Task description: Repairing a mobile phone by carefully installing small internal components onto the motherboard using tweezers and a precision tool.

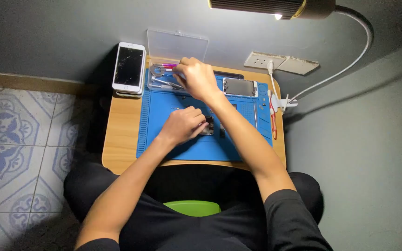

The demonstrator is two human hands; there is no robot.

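Two bare hands are working over a blue repair mat [173, 142] that is lying on a small wooden table [119, 139] in the middle of the frame. The left hand [182, 124] is resting on the mat near the centre, with its fingers curled down and pressing on a small dark phone part [209, 125]; only the right edge of this part is showing beside the fingertips. The right hand [196, 78] is reaching higher in the frame, to a clear plastic tool tray [161, 82] at the upper left corner of the mat, and its fingers are closing together on a thin tool there; I cannot tell exactly which tool it is pinching, because the hand is covering it. The two hands are staying apart, one above the other in the picture. Just to the right of the right hand, an opened phone body [239, 87] is lying flat on the mat. At the upper left, a white smartphone with a dark cracked screen [129, 67] is lying partly over the table's edge. A clear lid [177, 44] is standing against the wall behind the tray. Red-handled tweezers [272, 116] are lying along the right side of the mat.
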